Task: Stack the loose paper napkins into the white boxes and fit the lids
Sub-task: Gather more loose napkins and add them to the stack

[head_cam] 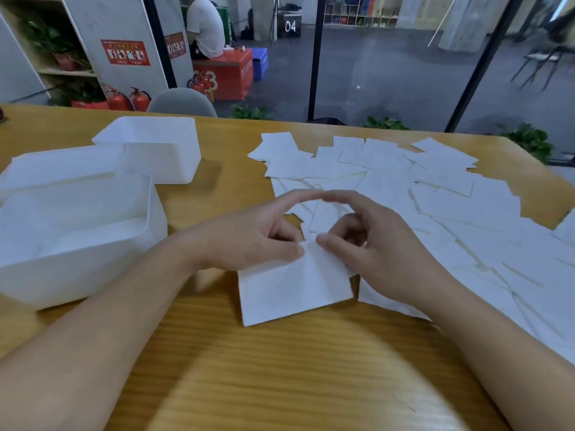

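Observation:
A folded white napkin [292, 290] lies on the wooden table [280, 377] in front of me. My left hand [249, 234] pinches its top edge with the thumb, forefinger stretched forward. My right hand [379, 244] pinches the same edge from the right, fingers curled. Several loose napkins [435, 200] are spread over the right half of the table. A large open white box [77, 241] stands at the left, with a second white box [155, 147] behind it and a flat white lid [59, 169] between them.
A grey chair back [182, 102] rises behind the table's far edge. Beyond glass panels a person sits on a red block, with fire extinguishers and shelves at the left. Green plants line the far side.

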A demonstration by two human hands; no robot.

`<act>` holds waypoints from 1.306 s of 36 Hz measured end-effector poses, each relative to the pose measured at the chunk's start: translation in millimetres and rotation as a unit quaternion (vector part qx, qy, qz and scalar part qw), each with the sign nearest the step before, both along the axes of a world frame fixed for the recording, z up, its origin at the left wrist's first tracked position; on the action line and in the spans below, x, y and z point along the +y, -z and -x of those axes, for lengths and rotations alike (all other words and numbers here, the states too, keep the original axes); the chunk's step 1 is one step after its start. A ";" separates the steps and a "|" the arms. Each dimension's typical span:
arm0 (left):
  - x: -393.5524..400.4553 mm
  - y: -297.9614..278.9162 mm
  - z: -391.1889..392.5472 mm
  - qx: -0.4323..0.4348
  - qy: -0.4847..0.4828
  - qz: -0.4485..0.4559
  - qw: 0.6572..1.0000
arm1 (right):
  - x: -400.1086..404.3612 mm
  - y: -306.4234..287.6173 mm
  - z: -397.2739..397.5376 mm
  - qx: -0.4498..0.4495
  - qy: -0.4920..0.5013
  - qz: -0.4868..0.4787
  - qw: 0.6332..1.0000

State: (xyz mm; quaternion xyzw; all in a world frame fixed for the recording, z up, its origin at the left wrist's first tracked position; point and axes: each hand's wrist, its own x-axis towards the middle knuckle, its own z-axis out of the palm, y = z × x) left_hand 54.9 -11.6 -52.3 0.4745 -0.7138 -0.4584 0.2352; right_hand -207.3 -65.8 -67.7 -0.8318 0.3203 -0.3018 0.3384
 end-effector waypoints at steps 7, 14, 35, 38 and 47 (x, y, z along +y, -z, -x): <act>3.0 6.1 -9.7 -0.104 -0.061 0.042 0.992 | 7.4 10.5 3.2 0.100 0.006 0.051 0.994; 1.2 12.4 -3.7 -0.133 -0.086 0.081 0.984 | 1.9 11.8 1.2 0.119 0.052 0.130 0.983; -4.0 18.7 -10.1 -0.170 -0.155 0.184 0.956 | -16.3 -3.7 -33.4 0.348 0.091 0.346 0.867; -5.1 21.0 -6.1 -0.139 -0.168 0.186 0.958 | -16.8 -0.9 -34.4 0.339 0.092 0.358 0.865; -7.3 24.4 4.3 -0.038 -0.181 0.165 0.969 | 1.1 1.4 -27.8 0.089 0.069 0.293 0.949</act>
